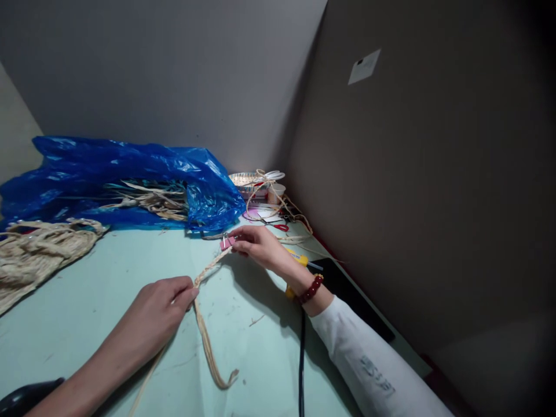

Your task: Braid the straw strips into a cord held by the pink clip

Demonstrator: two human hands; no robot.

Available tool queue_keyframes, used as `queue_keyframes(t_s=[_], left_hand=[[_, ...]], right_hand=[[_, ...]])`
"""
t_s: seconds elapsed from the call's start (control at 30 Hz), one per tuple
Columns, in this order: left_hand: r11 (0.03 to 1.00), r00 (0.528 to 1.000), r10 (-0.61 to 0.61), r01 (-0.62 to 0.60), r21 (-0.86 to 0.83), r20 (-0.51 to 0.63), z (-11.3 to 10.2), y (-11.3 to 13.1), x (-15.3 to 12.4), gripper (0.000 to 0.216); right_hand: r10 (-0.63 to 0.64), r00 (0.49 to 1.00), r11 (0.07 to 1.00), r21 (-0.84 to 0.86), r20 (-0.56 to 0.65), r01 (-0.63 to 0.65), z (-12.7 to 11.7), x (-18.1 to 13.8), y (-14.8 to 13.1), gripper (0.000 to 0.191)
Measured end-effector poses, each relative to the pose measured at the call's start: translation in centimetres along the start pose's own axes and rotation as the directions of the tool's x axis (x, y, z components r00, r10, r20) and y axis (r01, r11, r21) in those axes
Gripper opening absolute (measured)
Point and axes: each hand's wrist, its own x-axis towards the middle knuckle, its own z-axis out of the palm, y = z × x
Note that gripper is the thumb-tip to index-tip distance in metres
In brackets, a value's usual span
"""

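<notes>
A pale straw braid (209,269) runs slantwise between my two hands above the light green table. My left hand (163,307) pinches its near end, where the plait parts into loose strands (205,336). One bundle hangs toward me and curls at its tip; another thin strand passes under my left wrist. At the far end a pink binder clip (227,242) with metal handles grips the braid. My right hand (256,246) is closed on the clip's right side with thumb and fingers; part of the clip is hidden behind them.
A blue plastic bag (130,156) with dry straw (160,200) lies at the back. A woven straw piece (39,255) is at left. Behind my right hand are red-handled scissors (281,227) and a paper cup (276,193). A yellow tool (297,256) and black cable (302,359) lie by my right wrist.
</notes>
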Motion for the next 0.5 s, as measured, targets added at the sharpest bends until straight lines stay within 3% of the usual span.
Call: queue_keyframes(t_s=[0.1,0.3,0.4,0.5], left_hand=[[0.998,0.998,-0.021,0.018,0.059,0.054,-0.5,-0.4,0.2,0.036],[0.996,0.989,-0.056,0.045,0.079,0.135,-0.8,-1.0,0.4,0.037],[0.996,0.989,-0.045,0.034,0.078,0.143,-0.8,-1.0,0.5,0.036],[0.996,0.989,-0.041,0.03,0.084,0.139,-1.0,-1.1,0.5,0.036]], right_hand=[[-0.106,0.994,0.969,-0.228,-0.038,0.095,-0.7,-0.8,-0.6,0.015],[-0.219,0.975,0.757,-0.627,0.024,0.185,-0.3,-1.5,-0.7,0.015],[-0.29,0.957,0.633,-0.744,0.027,0.213,-0.1,-1.4,-0.2,0.014],[-0.281,0.952,0.593,-0.758,0.12,0.271,-0.2,-1.4,0.0,0.017]])
